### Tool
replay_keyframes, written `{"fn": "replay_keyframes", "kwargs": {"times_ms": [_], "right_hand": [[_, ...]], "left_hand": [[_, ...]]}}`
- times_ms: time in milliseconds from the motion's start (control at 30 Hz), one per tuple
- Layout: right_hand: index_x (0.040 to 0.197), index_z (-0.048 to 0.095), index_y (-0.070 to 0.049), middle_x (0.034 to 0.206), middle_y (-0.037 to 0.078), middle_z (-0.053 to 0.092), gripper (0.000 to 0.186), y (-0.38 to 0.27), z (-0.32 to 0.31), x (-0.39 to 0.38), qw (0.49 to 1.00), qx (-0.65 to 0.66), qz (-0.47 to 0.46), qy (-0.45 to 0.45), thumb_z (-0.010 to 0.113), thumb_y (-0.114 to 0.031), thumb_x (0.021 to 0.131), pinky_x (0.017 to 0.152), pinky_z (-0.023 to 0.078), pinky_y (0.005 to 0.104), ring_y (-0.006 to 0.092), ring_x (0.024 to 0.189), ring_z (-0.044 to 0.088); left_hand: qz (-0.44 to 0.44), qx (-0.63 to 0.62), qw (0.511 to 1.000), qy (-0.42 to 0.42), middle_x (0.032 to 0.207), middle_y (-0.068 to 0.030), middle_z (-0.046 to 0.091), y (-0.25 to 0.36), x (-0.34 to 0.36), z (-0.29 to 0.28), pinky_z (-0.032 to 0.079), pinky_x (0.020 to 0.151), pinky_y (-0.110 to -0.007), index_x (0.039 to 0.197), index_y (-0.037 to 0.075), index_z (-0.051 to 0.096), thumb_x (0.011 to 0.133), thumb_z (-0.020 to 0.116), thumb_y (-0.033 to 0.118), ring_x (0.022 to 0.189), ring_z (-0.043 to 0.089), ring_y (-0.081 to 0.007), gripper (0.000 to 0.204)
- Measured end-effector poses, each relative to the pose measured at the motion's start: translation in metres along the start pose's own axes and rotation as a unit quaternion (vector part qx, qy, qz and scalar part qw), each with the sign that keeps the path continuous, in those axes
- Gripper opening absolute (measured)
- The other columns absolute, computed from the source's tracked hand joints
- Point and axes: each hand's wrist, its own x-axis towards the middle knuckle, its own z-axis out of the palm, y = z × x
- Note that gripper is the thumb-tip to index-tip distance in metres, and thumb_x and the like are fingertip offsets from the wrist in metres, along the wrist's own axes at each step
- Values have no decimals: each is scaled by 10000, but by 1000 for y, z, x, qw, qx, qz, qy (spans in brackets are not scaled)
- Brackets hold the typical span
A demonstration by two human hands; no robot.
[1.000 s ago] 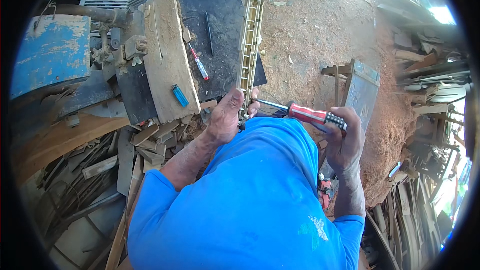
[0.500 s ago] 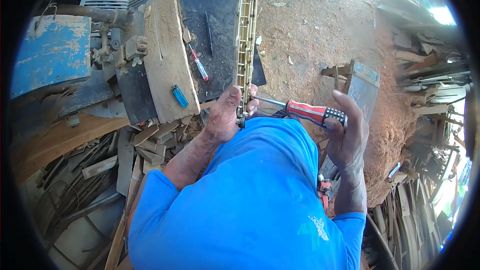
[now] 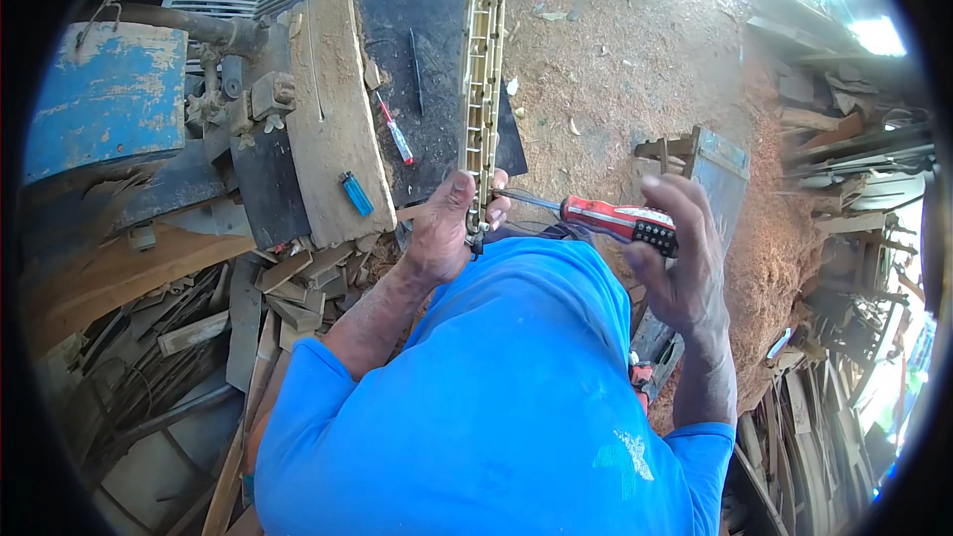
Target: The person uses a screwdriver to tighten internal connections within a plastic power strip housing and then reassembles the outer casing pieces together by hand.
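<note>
The right hand (image 3: 685,268) wraps its fingers around a red-handled screwdriver (image 3: 615,220), its shaft pointing at the near end of a long, ribbed, cream plastic frame (image 3: 483,89). The left hand (image 3: 442,228) clasps that end; the frame stretches away over the dark worktop (image 3: 437,40).

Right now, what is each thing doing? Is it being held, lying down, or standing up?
Left hand: closed around the lower end of the strip.
Long pale plastic strip: held on edge, pointing away.
Right hand: gripping the screwdriver handle.
Red-handled screwdriver: held sideways, tip at the strip.
Small red screwdriver: lying flat, untouched.
Blue lighter: lying on the wooden block.
</note>
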Motion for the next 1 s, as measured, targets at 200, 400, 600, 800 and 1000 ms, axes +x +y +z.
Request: {"fn": "replay_keyframes", "kwargs": {"times_ms": [200, 400, 600, 800, 1000], "right_hand": [[1304, 561, -30, 1021, 149, 573, 516, 3, -10, -1, 994, -33, -87, -59, 738, -99, 824, 788, 489, 384, 293, 873, 583], [1242, 633, -56, 1056, 136, 533, 523, 1, -16, -1, 993, -52, -12, -106, 797, -86, 746, 699, 520, 419, 293, 859, 596], [1232, 690, -142, 1024, 87, 541, 432, 2, -27, 12, 885, -323, -311, -124, 732, -163, 803, 604, 509, 296, 178, 780, 577], [1297, 656, -91, 989, 110, 563, 452, 6, -34, 4, 852, -346, -340, -195, 712, -168, 854, 505, 487, 261, 139, 697, 542], [1332, 619, -49, 977, 121, 554, 543, 5, -32, -1, 909, -235, -279, -202, 725, -99, 802, 474, 490, 312, 174, 687, 571]], "left_hand": [[8, -22, 1000, -15, 1103, -73, 478, 4, 2, 3, 467, 775, -309, 1593, 96, 193, 1046, 489, 441, 852, 490, -148, 711], [-1, -11, 1000, -10, 1107, -74, 473, 2, 4, 5, 457, 773, -305, 1592, 81, 190, 1038, 499, 463, 854, 484, -146, 740], [13, 79, 996, -44, 1112, -61, 469, 8, 10, 15, 455, 797, -291, 1595, 72, 182, 1037, 482, 486, 862, 480, -130, 757], [-1, 75, 993, -89, 1124, -45, 457, 12, 11, 27, 440, 824, -292, 1596, 27, 151, 1038, 450, 513, 881, 470, -115, 798], [5, 157, 981, -116, 1132, -37, 449, 18, 8, 24, 400, 852, -298, 1600, 24, 133, 1044, 450, 492, 888, 445, -121, 793]]}}
